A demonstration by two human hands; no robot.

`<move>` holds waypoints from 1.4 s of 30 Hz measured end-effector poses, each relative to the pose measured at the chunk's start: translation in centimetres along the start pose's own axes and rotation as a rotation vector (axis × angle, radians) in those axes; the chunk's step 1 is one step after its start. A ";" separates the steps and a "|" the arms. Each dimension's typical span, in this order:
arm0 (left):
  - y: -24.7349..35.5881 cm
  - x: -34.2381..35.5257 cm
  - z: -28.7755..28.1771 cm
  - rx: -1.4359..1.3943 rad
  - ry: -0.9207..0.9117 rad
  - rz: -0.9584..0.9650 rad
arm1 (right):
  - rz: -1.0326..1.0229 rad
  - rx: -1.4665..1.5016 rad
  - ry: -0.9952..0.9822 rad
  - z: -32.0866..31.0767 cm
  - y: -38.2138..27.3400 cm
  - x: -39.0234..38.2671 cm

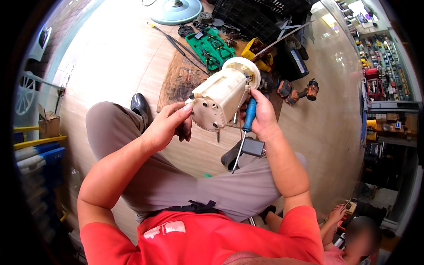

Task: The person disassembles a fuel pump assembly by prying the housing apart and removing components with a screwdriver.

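Observation:
A cream-white plastic fuel pump module [223, 95] is held up in front of me, tilted, its round flange at the far right and its flat perforated end toward me. My left hand [170, 121] is closed on its near left edge. My right hand [264, 114] is closed on a screwdriver [250, 115], its blue handle against the palm and its shaft pointing down toward me. The same hand's fingertips touch the module near the flange. A black float [253, 147] hangs below, beside the screwdriver shaft, with a thin rod running up toward the module.
A worn wooden board [176, 86] lies on the floor beyond my legs. On and around it are a green tool case [211, 47], an orange-black cordless drill [291, 92] and black crates [247, 20]. Another person [349, 238] sits at the lower right; stocked shelves [384, 66] line the right.

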State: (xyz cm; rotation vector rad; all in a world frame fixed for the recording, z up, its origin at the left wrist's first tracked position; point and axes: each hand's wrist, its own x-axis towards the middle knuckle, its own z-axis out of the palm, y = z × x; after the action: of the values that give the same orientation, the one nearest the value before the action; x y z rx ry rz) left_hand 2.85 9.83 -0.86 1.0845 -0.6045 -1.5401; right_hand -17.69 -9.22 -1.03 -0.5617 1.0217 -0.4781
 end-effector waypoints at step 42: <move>-0.6 0.8 0.8 -0.181 -0.203 0.005 | -0.398 -0.162 -0.192 2.4 -3.3 -5.1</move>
State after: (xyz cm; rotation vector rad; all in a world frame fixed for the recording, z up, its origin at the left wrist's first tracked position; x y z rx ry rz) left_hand 1.88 9.08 -1.22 0.7959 -0.5910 -1.6783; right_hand -18.13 -8.12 5.41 -0.9466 0.7693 -0.6805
